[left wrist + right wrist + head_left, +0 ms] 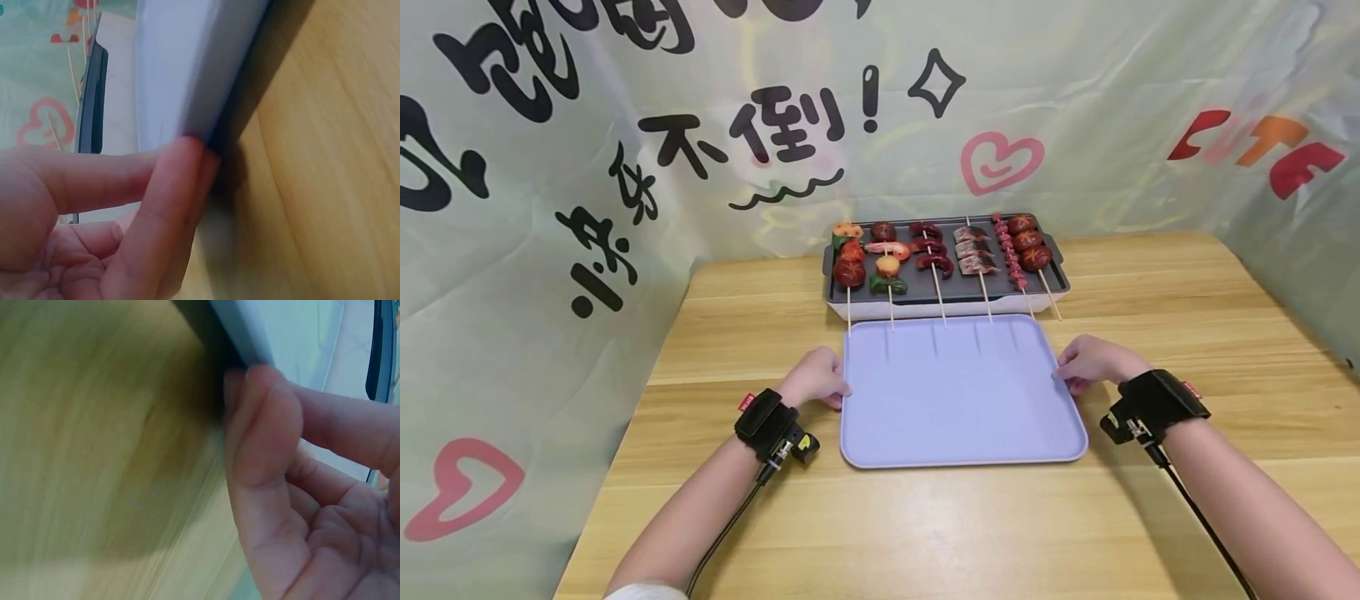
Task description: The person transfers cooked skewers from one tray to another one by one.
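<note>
A pale lilac rectangular tray (962,408) with rounded corners lies in front of a grill in the head view. My left hand (815,379) pinches its left edge, thumb on one side and fingers on the other, as the left wrist view shows at the tray's rim (206,69). On the opposite side my right hand (1093,363) pinches the right edge, and the right wrist view has that rim (247,337) between thumb and fingers. Behind the tray stands the dark-topped electric grill (947,287), carrying several skewers whose sticks reach over its front towards the tray.
Mushroom skewers (1028,242), a sausage-like skewer (931,250) and a fish-piece skewer (976,252) are among those on the grill. A wooden table (760,533) bears everything. Pale cloth (880,158) with lettering and hearts hangs behind it and along the sides.
</note>
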`<action>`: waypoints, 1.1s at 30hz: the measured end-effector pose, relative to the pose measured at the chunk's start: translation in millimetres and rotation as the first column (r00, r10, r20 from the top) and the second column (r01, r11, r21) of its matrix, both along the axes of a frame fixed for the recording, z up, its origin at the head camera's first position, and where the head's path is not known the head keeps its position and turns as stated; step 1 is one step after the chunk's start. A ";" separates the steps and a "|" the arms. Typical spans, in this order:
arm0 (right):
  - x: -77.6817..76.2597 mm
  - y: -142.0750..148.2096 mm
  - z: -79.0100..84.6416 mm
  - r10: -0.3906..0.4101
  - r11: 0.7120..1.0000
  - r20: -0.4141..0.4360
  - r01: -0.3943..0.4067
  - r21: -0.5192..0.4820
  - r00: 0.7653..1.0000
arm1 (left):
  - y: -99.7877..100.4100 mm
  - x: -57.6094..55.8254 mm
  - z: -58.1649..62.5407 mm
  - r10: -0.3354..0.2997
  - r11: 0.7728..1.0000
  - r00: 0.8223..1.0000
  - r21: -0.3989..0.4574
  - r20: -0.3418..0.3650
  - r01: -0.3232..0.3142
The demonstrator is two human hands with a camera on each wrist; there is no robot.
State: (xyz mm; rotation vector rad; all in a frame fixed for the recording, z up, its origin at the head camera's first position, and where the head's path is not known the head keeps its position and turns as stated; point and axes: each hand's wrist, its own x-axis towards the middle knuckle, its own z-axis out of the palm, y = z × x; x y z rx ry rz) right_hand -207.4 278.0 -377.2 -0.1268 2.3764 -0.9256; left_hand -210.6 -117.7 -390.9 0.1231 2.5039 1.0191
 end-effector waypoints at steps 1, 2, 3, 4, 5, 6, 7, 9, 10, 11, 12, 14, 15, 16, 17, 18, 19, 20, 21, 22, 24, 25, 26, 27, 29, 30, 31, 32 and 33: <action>-0.1 1.1 0.1 -0.001 1.000 0.005 0.001 0.000 1.000 | 0.8 -0.2 -0.2 0.000 1.000 1.000 0.002 0.000 0.000; -0.2 2.2 0.2 -0.001 1.000 0.007 0.001 0.001 1.000 | 1.7 -0.6 -0.5 -0.001 1.000 1.000 0.004 -0.001 0.001; -0.3 3.4 0.4 -0.002 1.000 0.014 0.002 0.000 1.000 | 2.6 -0.7 -0.6 -0.001 1.000 1.000 0.006 0.001 0.001; -0.4 4.6 0.6 -0.005 1.000 0.021 0.005 -0.001 1.000 | 3.5 -1.0 -0.6 -0.002 1.000 1.000 0.009 0.001 0.002; -0.5 5.8 0.8 -0.006 1.000 0.028 0.006 -0.004 1.000 | 4.5 -1.2 -0.7 -0.002 1.000 1.000 0.015 0.004 0.002; -0.6 6.8 0.9 -0.008 1.000 0.037 0.009 -0.007 0.999 | 5.5 -1.3 -0.8 -0.003 1.000 1.000 0.021 0.006 0.003; -0.9 8.2 1.1 -0.007 1.000 0.041 0.007 -0.011 0.999 | 6.4 -1.4 -1.0 -0.002 1.000 1.000 0.027 0.010 0.002; -1.5 10.3 1.4 -0.003 1.000 0.052 0.004 -0.019 0.999 | 7.9 -1.2 -1.6 0.000 0.999 1.000 0.036 0.016 -0.001; -1.8 11.2 1.3 -0.003 1.000 0.055 0.004 -0.023 0.999 | 8.4 -1.0 -1.7 0.003 0.999 1.000 0.040 0.019 -0.003; -2.0 11.5 1.2 -0.004 1.000 0.060 0.006 -0.028 0.998 | 8.9 -0.8 -2.0 0.006 0.999 1.000 0.044 0.023 -0.007; -2.2 11.7 1.0 -0.008 0.999 0.064 0.010 -0.032 0.998 | 9.1 -0.6 -2.2 0.009 0.999 1.000 0.045 0.023 -0.010; -2.7 11.8 0.8 -0.014 0.999 0.070 0.016 -0.034 0.997 | 9.0 -0.3 -2.7 0.013 0.999 1.000 0.048 0.022 -0.014; -3.1 11.9 0.4 -0.019 0.999 0.073 0.022 -0.035 0.997 | 8.9 -0.4 -2.7 0.014 0.999 1.000 0.049 0.022 -0.015; -3.3 11.5 0.2 -0.026 0.999 0.077 0.028 -0.036 0.997 | 8.7 -0.4 -2.5 0.014 0.999 1.000 0.050 0.021 -0.015; -3.4 11.0 0.0 -0.032 0.999 0.080 0.034 -0.036 0.996 | 8.5 -0.4 -2.5 0.014 0.999 1.000 0.051 0.019 -0.015; -3.7 11.2 -0.1 -0.033 0.999 0.080 0.036 -0.036 0.996 | 8.4 -0.4 -2.3 0.014 0.999 1.000 0.051 0.019 -0.015; -3.9 11.2 0.0 -0.032 0.999 0.078 0.035 -0.036 0.996 | 8.3 -0.3 -2.0 0.014 0.999 1.000 0.051 0.020 -0.015; -3.9 11.1 0.0 -0.033 0.999 0.077 0.036 -0.038 0.997 | 8.3 -0.3 -1.8 0.014 0.999 1.000 0.050 0.020 -0.015; -3.7 10.8 0.0 -0.035 0.999 0.077 0.038 -0.038 0.996 | 8.2 0.0 -1.2 0.015 0.999 1.000 0.048 0.022 -0.016; -3.4 10.1 0.3 -0.038 0.999 0.078 0.041 -0.036 0.996 | 8.1 0.3 -0.8 0.016 0.999 1.000 0.047 0.023 -0.017; -3.0 9.8 1.2 -0.036 0.999 0.076 0.039 -0.029 0.996 | 7.9 0.5 -0.6 0.018 0.999 1.000 0.048 0.025 -0.019; -2.6 9.5 2.2 -0.036 0.999 0.075 0.038 -0.024 0.997 | 7.7 0.5 -0.5 0.020 0.999 0.999 0.050 0.027 -0.021; -2.6 9.8 3.2 -0.039 0.999 0.073 0.040 -0.021 0.997 | 7.6 0.5 -0.7 0.021 0.998 0.999 0.051 0.028 -0.023; -3.0 10.0 4.9 -0.042 0.999 0.067 0.043 -0.021 0.997 | 7.4 0.3 -1.0 0.022 0.998 0.999 0.052 0.029 -0.024; -4.9 12.0 9.3 -0.062 0.997 0.046 0.064 -0.038 0.997 | 7.1 -0.1 -1.5 0.025 0.998 0.999 0.059 0.029 -0.027; -6.5 13.2 12.3 -0.076 0.996 0.031 0.078 -0.054 0.997 | 7.0 -0.2 -1.7 0.027 0.998 0.999 0.063 0.030 -0.029; -8.6 14.5 15.4 -0.104 0.991 0.025 0.106 -0.080 0.994 | 6.9 -0.5 -2.0 0.028 0.997 0.999 0.067 0.033 -0.030; -11.0 15.4 18.7 -0.127 0.986 0.013 0.128 -0.105 0.992 | 6.9 -0.6 -2.2 0.029 0.997 0.999 0.070 0.034 -0.032; -13.2 15.8 22.4 -0.148 0.980 0.003 0.147 -0.131 0.989 | 6.8 -0.7 -2.2 0.031 0.997 0.999 0.073 0.037 -0.033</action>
